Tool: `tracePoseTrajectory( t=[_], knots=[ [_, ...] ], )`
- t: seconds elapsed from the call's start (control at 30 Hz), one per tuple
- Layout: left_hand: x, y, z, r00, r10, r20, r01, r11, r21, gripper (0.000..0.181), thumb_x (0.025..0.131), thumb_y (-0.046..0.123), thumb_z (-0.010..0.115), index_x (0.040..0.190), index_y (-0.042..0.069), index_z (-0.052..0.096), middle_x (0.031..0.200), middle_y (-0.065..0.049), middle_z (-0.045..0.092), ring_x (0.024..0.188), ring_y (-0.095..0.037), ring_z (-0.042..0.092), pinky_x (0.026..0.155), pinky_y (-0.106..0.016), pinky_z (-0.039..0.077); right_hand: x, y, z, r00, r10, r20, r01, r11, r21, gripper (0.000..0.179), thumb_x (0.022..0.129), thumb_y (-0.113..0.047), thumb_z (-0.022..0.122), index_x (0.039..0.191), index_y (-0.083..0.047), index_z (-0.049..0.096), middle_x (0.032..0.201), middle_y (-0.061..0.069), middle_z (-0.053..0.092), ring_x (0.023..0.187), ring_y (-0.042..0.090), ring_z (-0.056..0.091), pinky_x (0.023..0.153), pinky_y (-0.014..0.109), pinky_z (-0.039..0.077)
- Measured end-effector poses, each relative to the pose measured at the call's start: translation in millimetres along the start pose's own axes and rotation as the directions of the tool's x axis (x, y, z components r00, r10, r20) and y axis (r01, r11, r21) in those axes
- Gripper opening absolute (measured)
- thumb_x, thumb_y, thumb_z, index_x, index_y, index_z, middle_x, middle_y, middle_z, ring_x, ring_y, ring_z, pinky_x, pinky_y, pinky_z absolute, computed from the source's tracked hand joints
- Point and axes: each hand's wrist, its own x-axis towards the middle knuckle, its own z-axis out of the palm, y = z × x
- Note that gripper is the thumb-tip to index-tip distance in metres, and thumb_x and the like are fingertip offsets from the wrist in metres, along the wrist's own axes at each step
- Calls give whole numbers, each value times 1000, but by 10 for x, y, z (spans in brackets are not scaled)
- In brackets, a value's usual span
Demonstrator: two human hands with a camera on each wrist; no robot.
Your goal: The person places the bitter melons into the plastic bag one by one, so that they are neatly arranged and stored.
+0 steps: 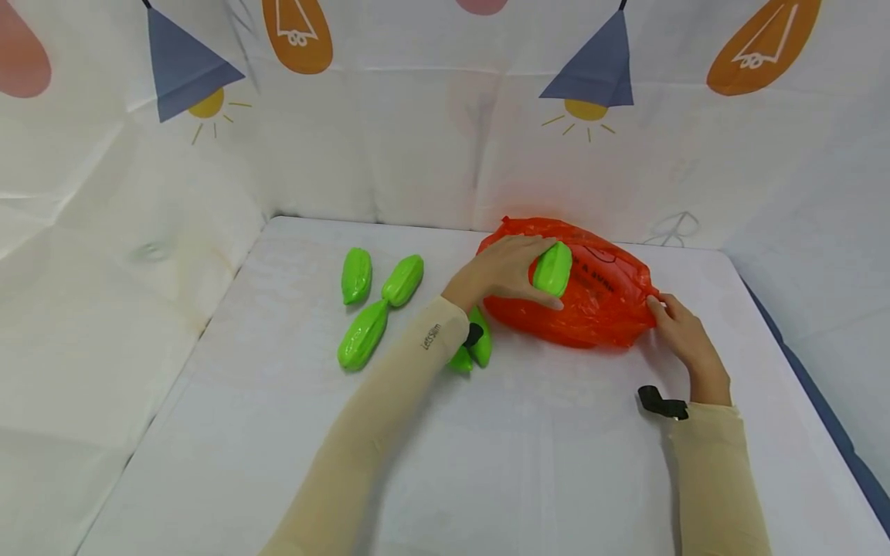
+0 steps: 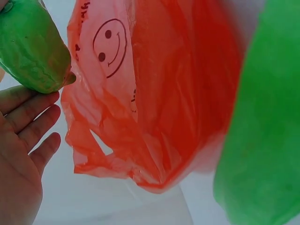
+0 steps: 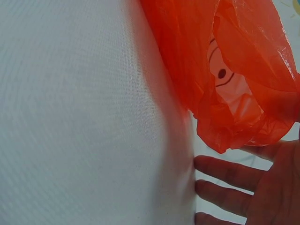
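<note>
My left hand pinches a glossy green ridged fruit between thumb and fingers, over the red plastic bag. In the left wrist view the fruit shows a small stem tip close to the bag's side. At the bag's right end, my right hand pinches its edge between thumb and index finger; the other fingers are spread in the right wrist view. The bag lies on its side, puffed up, with a printed smiley face. Whether anything is inside cannot be made out.
Left of my left arm lie several more green fruits, one alone, two end to end. Others sit partly hidden under my left wrist. The white table meets a printed cloth backdrop behind.
</note>
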Motion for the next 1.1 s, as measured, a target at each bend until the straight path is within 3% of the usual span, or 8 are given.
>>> tracePoseTrajectory(
  t=[0.2,0.63,1.1],
  knots=[
    [106,37,-1,1000,-7,21,7,1000,-7,112,70,84,58,158,27,17,162,7,23,149,-14,20,123,-38,21,0,1,-4,1000,-4,-1,4,1000,-1,82,101,-59,18,154,2,11,153,36,21,135,58,23,102,77,27],
    [269,52,76,998,-44,50,41,998,46,112,72,84,57,158,25,16,164,5,21,150,-15,17,125,-34,12,-2,-3,-12,1000,-7,2,7,1000,-10,81,101,-59,18,155,1,12,153,36,21,136,58,23,102,77,26],
    [341,73,183,994,-70,81,64,995,77,110,73,83,56,158,24,18,161,6,27,149,-13,21,126,-36,5,8,16,-14,1000,-1,0,1,1000,-12,81,101,-60,18,155,1,14,153,35,21,136,58,23,102,76,27]
  ],
)
